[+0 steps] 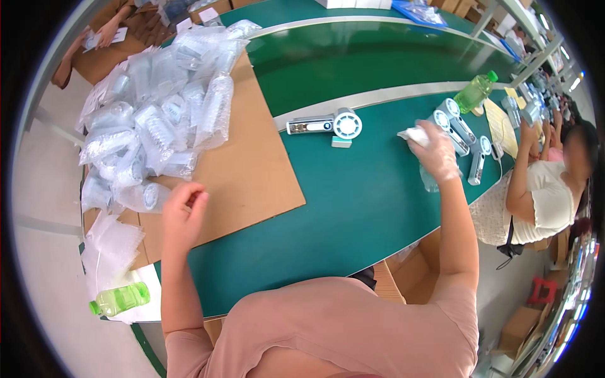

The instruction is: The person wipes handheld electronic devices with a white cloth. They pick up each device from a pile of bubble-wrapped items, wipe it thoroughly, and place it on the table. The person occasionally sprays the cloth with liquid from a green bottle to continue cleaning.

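My right hand point(436, 154), in a thin clear plastic glove, grips a crumpled white wipe point(416, 135) above the table. Clear film hangs below its palm. Close to its right lie several handheld fans point(463, 129) in white and pale blue. Farther left, a single handheld fan point(348, 125) lies on its side, with a small pale-blue block point(341, 143) beside its head. My bare left hand point(184, 214) is raised with curled fingers at the edge of a cardboard sheet point(268, 164), and nothing shows in it. Beyond it is a heap of bubble-wrapped items point(167, 116).
Flat bubble bags point(112, 246) and a green-capped bottle point(123, 299) lie at the left edge. Another green bottle point(476, 92) stands at the back right. A raised rail point(384, 94) borders the green conveyor point(378, 53). A co-worker point(545, 189) sits at the right; other hands show at upper left.
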`<action>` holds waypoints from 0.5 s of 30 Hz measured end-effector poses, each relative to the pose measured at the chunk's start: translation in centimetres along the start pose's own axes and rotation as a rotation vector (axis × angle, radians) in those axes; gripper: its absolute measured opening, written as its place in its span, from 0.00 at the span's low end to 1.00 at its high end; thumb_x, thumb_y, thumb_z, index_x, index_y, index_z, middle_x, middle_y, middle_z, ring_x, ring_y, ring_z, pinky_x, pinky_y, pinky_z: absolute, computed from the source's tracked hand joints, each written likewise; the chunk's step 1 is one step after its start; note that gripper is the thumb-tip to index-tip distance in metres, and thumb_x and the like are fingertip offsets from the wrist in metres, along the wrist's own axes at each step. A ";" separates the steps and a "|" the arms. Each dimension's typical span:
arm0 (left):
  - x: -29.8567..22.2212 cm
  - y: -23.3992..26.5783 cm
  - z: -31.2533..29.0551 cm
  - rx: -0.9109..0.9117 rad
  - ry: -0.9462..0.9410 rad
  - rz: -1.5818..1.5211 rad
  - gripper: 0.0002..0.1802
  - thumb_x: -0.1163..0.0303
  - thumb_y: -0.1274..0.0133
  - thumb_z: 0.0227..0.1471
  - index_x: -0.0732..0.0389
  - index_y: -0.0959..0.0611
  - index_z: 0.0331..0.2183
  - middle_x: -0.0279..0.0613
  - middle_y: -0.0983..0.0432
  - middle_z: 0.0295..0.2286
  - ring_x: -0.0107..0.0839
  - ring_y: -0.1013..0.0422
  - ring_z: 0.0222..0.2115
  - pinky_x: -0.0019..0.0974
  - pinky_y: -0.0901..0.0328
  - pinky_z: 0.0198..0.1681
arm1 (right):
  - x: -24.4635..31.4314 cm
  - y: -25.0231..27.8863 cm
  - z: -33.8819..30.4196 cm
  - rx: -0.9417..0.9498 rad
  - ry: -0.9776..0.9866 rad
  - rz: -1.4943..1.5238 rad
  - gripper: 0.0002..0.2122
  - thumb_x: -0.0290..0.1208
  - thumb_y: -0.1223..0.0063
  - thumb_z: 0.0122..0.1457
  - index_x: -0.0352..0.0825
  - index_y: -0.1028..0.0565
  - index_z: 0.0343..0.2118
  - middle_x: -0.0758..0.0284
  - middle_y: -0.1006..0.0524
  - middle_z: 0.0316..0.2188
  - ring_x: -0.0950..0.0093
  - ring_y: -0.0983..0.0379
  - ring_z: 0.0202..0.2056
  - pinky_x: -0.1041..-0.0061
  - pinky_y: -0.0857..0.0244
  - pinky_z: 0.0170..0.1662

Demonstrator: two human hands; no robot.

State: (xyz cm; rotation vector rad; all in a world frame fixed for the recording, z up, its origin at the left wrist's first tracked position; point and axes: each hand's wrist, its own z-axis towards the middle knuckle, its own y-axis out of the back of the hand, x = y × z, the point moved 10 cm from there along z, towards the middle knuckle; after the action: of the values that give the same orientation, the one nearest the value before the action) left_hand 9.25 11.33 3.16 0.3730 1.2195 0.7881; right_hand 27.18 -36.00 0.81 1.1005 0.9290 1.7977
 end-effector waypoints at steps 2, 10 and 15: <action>-0.2 -1.2 -1.0 0.038 0.057 -0.145 0.04 0.76 0.46 0.52 0.66 0.22 0.31 0.34 0.28 0.26 0.23 0.32 0.27 0.27 0.36 0.32 | 0.3 2.1 -1.1 -0.130 -0.151 0.510 0.22 0.41 0.40 0.53 0.35 0.29 0.48 0.58 0.23 0.39 0.62 0.25 0.41 0.63 0.31 0.45; -3.4 -11.6 -5.0 0.274 0.182 -0.974 0.41 0.76 0.45 0.51 0.60 0.49 0.61 0.47 0.29 0.43 0.31 0.29 0.40 0.35 0.33 0.42 | 24.1 -9.7 -4.4 0.527 -0.499 2.017 0.22 0.47 0.59 0.65 0.32 0.31 0.50 0.62 0.25 0.44 0.69 0.28 0.46 0.65 0.35 0.52; 5.7 -7.8 -7.1 0.085 0.522 -0.685 0.43 0.73 0.47 0.53 0.63 0.53 0.62 0.52 0.28 0.42 0.36 0.28 0.40 0.37 0.32 0.42 | 25.7 -15.8 -1.8 0.420 -0.091 0.938 0.19 0.40 0.50 0.60 0.32 0.29 0.49 0.55 0.28 0.46 0.60 0.31 0.48 0.66 0.39 0.52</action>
State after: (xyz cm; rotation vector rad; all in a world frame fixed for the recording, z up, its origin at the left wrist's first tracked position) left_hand 5.99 8.98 -8.19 -0.2065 1.7344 0.2333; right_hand 22.22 -6.88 -5.42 2.1171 0.8054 2.2837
